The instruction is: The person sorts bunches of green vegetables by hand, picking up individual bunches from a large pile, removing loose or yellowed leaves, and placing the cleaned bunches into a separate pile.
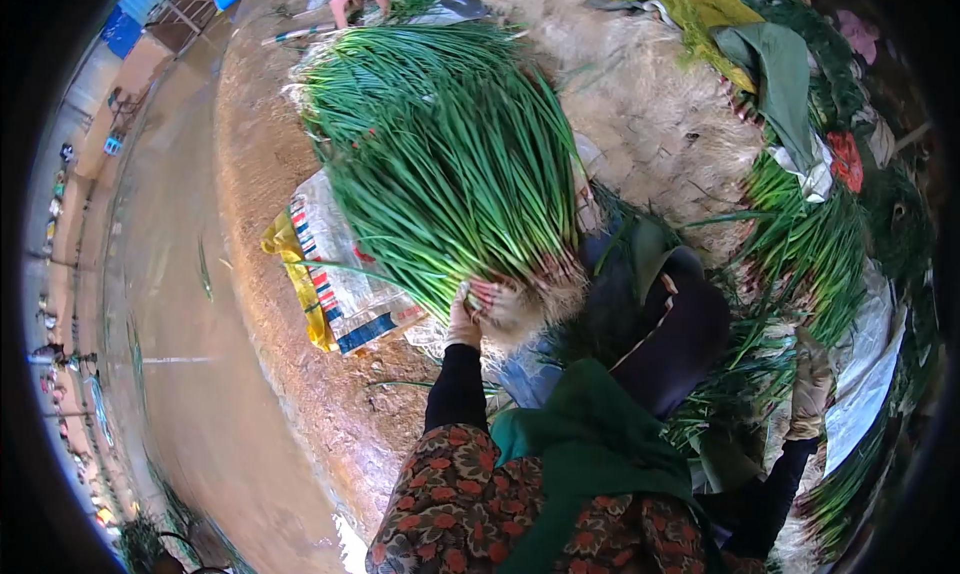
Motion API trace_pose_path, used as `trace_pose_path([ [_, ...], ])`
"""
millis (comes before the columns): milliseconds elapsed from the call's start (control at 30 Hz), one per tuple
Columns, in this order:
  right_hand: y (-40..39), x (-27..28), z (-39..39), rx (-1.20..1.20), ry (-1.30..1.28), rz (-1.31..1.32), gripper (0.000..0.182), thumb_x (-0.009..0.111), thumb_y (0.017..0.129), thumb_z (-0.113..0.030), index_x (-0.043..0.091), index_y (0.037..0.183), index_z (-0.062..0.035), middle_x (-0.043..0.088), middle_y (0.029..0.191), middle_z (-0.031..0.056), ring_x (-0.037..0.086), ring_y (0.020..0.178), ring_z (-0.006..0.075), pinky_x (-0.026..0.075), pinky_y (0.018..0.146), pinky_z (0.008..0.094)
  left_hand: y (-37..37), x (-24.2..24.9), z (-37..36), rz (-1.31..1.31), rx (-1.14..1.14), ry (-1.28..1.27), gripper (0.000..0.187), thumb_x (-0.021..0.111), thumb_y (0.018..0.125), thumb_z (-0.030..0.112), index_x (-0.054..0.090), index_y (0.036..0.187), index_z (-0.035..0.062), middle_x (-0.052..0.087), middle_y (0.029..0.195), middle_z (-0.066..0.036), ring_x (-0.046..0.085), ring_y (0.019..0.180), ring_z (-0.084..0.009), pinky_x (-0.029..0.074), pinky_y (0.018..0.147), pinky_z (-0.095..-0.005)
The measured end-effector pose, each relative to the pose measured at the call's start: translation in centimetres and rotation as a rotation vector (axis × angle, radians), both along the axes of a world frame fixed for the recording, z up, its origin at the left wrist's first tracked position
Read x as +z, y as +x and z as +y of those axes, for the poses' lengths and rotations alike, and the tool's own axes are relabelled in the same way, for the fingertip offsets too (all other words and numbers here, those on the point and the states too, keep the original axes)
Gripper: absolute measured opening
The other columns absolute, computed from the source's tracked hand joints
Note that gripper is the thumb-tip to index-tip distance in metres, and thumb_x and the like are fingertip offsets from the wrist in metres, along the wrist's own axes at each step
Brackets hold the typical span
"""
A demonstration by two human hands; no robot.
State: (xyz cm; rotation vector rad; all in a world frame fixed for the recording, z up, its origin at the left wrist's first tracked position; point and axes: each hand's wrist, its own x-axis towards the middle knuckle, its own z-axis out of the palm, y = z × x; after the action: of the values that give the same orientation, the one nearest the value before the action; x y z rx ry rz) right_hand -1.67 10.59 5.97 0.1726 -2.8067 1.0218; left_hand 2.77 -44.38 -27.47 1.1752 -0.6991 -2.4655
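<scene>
A broad heap of spring onions [440,164] lies in front of me, green tops toward the far left, reddish root ends toward me. My left hand [465,319], in a pale glove, has its thumb and fingers around stems at the near left corner, beside the bushy pale roots [515,312]. My right hand [810,384], in a brownish glove, reaches down far to the right, beside a second pile of spring onions [820,264]. Its fingers are hard to make out there. Under the heap's left side shows a striped woven sack [345,299] with a yellow edge.
Dry root litter [640,114] covers the ground at the upper right. Yellow and green cloths [770,74] lie beyond the right pile, and white plastic sheeting [865,374] lies beside it. A smooth wet floor [190,304] runs along the left. A pink stool [358,2] stands at the far end.
</scene>
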Motion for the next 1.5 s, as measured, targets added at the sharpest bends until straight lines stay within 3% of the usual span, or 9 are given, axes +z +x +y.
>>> trace_pose_path([
  [233, 4.5, -9.2, 9.8, 0.000, 0.376, -0.643, 0.037, 0.052, 0.091, -0.020, 0.048, 0.127, -0.0123, 0.048, 0.127, 0.0144, 0.043, 0.121, 0.0280, 0.034, 0.101, 0.0357, 1.1, -4.1, -5.6, 0.206, -0.753, -0.073, 0.022, 0.052, 0.093, 0.032, 0.061, 0.091, 0.0127, 0.056, 0.072, 0.005, 0.047, 0.061, -0.0066, 0.040, 0.057, -0.0236],
  [300, 6.5, -16.0, 13.9, 0.391, 0.983, -0.514, 0.052, 0.060, 0.083, -0.024, 0.044, 0.132, -0.0176, 0.045, 0.131, 0.0162, 0.038, 0.124, 0.0319, 0.034, 0.102, 0.0396, 2.4, -2.4, -6.4, -0.002, -0.672, -0.229, 0.027, 0.054, 0.090, 0.031, 0.059, 0.101, 0.0070, 0.059, 0.096, -0.006, 0.053, 0.084, -0.0150, 0.044, 0.075, -0.0302],
  [400, 4.5, -20.1, 7.1, -0.427, 0.355, -0.909, 0.054, 0.047, 0.086, -0.050, 0.064, 0.100, -0.0003, 0.060, 0.108, 0.0213, 0.055, 0.103, 0.0377, 0.043, 0.086, 0.0477, 3.2, -9.4, -11.2, -0.038, -0.260, 0.001, 0.031, 0.054, 0.089, 0.028, 0.056, 0.109, 0.0039, 0.054, 0.112, -0.012, 0.050, 0.099, -0.0195, 0.041, 0.087, -0.0343],
  [467, 6.0, -31.4, 3.3, -0.011, 0.265, -0.969, 0.061, 0.043, 0.087, -0.056, 0.059, 0.110, -0.0021, 0.057, 0.113, 0.0233, 0.055, 0.103, 0.0397, 0.042, 0.090, 0.0503, 1.2, -9.5, -12.2, 0.244, 0.299, 0.517, 0.035, 0.055, 0.089, 0.025, 0.054, 0.115, 0.0018, 0.051, 0.123, -0.015, 0.047, 0.109, -0.0224, 0.038, 0.095, -0.0371],
  [633, 12.3, -38.8, -12.9, 0.519, 0.165, -1.048, 0.060, 0.043, 0.087, -0.054, 0.053, 0.125, -0.0080, 0.051, 0.127, 0.0160, 0.047, 0.118, 0.0333, 0.035, 0.101, 0.0453, -2.5, 3.6, -6.7, -0.401, -0.286, -1.398, 0.054, 0.048, 0.088, 0.017, 0.035, 0.137, -0.0001, 0.039, 0.139, -0.017, 0.043, 0.122, -0.0243, 0.030, 0.106, -0.0351],
  [967, 5.6, -13.9, 14.3, -0.570, -1.054, 0.107, 0.030, 0.050, 0.092, -0.006, 0.049, 0.120, 0.0026, 0.053, 0.123, 0.0141, 0.053, 0.111, 0.0184, 0.046, 0.091, 0.0276, -22.1, 36.5, 28.7, 0.858, -1.171, -0.797, 0.039, 0.038, 0.094, 0.010, 0.041, 0.128, -0.0089, 0.049, 0.126, -0.019, 0.054, 0.112, -0.0219, 0.045, 0.096, -0.0289],
  [1133, -0.6, -14.6, 18.8, -0.762, -0.509, 0.243, 0.057, 0.061, 0.084, -0.016, 0.037, 0.133, 0.0039, 0.042, 0.134, 0.0225, 0.040, 0.125, 0.0293, 0.033, 0.103, 0.0339, -24.3, 27.9, 47.4, 0.723, -1.600, 0.077, 0.056, 0.056, 0.090, 0.020, 0.033, 0.135, -0.0018, 0.051, 0.125, -0.014, 0.053, 0.112, -0.0228, 0.041, 0.098, -0.0355],
  [1233, -2.6, -13.2, 18.4, -0.993, -0.189, 0.114, 0.084, 0.068, 0.078, -0.027, 0.021, 0.140, 0.0034, 0.034, 0.139, 0.0251, 0.032, 0.131, 0.0347, 0.025, 0.109, 0.0350, -23.3, 23.3, 56.1, 0.489, -1.595, -0.885, 0.091, 0.069, 0.079, 0.039, 0.017, 0.141, -0.0033, 0.037, 0.138, -0.018, 0.041, 0.124, -0.0254, 0.033, 0.103, -0.0378],
  [1500, -7.2, -16.6, 15.4, -0.930, -0.824, 0.019, 0.100, 0.074, 0.070, -0.045, 0.022, 0.139, 0.0055, 0.053, 0.123, 0.0217, 0.053, 0.112, 0.0306, 0.040, 0.096, 0.0325, -21.6, 19.3, 61.0, 0.381, -1.467, -0.940, 0.121, 0.078, 0.064, 0.046, 0.002, 0.142, -0.0069, 0.034, 0.138, -0.025, 0.040, 0.125, -0.0310, 0.033, 0.102, -0.0335],
])
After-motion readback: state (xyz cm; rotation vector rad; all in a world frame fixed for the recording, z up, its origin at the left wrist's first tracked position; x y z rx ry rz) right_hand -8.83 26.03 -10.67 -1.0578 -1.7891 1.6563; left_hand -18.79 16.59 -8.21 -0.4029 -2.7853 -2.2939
